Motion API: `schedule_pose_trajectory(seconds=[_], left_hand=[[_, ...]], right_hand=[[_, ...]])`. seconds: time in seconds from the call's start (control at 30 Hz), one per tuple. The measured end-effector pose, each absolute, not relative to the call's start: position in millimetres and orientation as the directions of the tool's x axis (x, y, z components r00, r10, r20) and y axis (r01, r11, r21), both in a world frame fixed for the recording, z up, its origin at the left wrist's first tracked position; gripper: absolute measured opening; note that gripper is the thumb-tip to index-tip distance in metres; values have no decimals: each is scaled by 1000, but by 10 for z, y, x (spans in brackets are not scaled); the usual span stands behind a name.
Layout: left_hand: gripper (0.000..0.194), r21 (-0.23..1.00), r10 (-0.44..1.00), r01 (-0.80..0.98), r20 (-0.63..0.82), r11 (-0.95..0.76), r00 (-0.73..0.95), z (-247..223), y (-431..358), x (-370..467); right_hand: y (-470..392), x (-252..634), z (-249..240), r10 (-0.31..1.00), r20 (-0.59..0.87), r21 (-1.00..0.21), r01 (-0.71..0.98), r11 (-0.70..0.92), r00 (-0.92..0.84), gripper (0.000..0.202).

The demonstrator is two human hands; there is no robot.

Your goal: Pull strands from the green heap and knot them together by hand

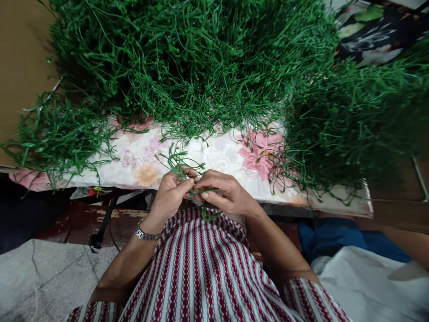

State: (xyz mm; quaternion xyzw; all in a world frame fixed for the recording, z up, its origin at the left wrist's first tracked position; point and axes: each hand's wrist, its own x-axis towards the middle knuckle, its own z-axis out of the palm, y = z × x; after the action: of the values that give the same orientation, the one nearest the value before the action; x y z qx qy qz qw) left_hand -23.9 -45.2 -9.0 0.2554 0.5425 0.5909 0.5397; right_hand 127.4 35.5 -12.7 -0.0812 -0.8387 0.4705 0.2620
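My left hand, with a metal watch on its wrist, pinches a small bunch of thin green plastic stems at the table's front edge. Touching it from the right, my right hand has its fingers closed on the lower ends of the same stems. A few green tips hang below my hands over the striped garment. Beyond them a large heap of green stems covers the back of the flowered cloth. The exact spot where the fingertips meet is partly hidden.
Smaller piles of green stems lie at the left and the right. Cardboard stands at the far left. A dark flowered fabric is at the back right. A person's blue clothing shows at the lower right.
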Motion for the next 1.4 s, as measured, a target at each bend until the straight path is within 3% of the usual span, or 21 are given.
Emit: schedule_pose_trajectory(seconds=[0.33,0.47,0.6,0.83,0.97,1.1,1.23,1.4], left_hand=[[8,987,913,51,-118,150,-392,-160,-447,-178],[12,982,910,155,-33,106,-413,-155,-439,-143],[13,987,906,107,-67,122,-418,-176,-443,-135],[17,991,931,28,-112,130,-348,-164,-410,-120],[18,982,921,-90,-187,166,-341,-150,-421,-110],[14,956,915,-278,-194,94,-354,-156,-452,-112],[22,879,944,-456,-258,141,-205,-189,-466,-137],[24,861,940,-465,-305,205,-152,-240,-475,-168]], right_hand=[[348,1324,-88,426,311,-823,-16,568,-849,19],[287,1293,-123,503,245,-873,38,487,-829,17],[232,1269,-157,561,200,-916,49,398,-803,16],[204,1252,-224,526,256,-897,4,442,-811,17],[211,1276,-223,498,311,-823,33,567,-810,13],[217,1294,-242,495,388,-709,92,699,-777,13],[225,1287,-283,521,465,-617,160,770,-715,10],[209,1264,-330,507,524,-538,195,820,-684,7]])
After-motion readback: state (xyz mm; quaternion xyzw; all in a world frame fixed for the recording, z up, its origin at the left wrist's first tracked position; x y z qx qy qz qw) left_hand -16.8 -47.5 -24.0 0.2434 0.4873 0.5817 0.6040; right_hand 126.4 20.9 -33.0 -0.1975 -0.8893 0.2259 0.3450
